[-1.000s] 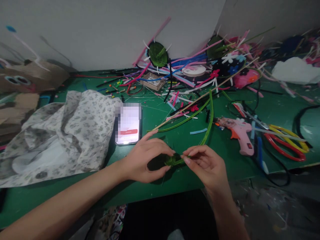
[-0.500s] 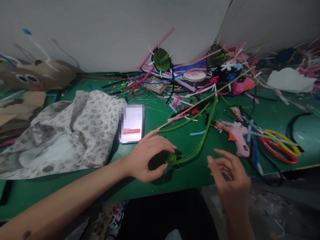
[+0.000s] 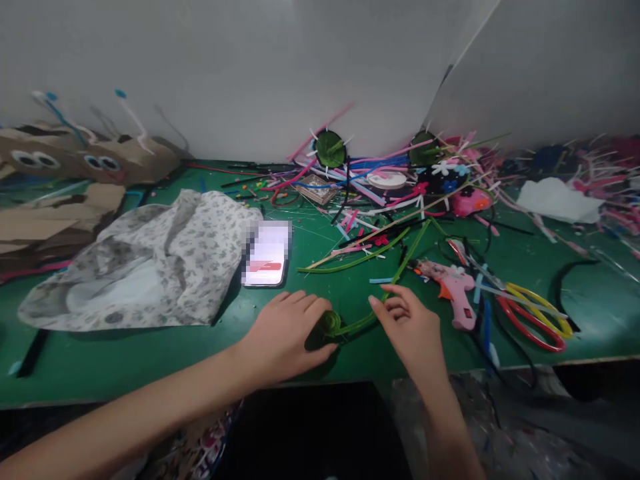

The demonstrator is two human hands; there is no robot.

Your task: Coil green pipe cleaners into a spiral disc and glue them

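Note:
Low over the front of the green table, my left hand [image 3: 285, 337] curls around a dark round disc, thumb on the near edge and fingers on the far one. On the disc is a small green spiral coil [image 3: 330, 323] of fuzzy pipe cleaner. From the coil a long green pipe cleaner [image 3: 357, 325] runs right, then away across the table. Thumb and index finger of my right hand [image 3: 413, 327] close on this strand; the other fingers are curled. A pink glue gun [image 3: 457, 297] lies right of that hand.
Left of centre lie a phone [image 3: 267, 253] and a patterned cloth [image 3: 185, 260]. Scissors with red and yellow handles [image 3: 533, 320] rest at right. Behind are a thin wooden stick [image 3: 357, 240], heaped pipe cleaners, and a green-centred disc [image 3: 330, 148]. Cardboard figures [image 3: 145, 160] stand at far left.
My right hand has moved left and in to the green strand, its fingertips now at it. My left hand stays around the disc. The camera view has shifted.

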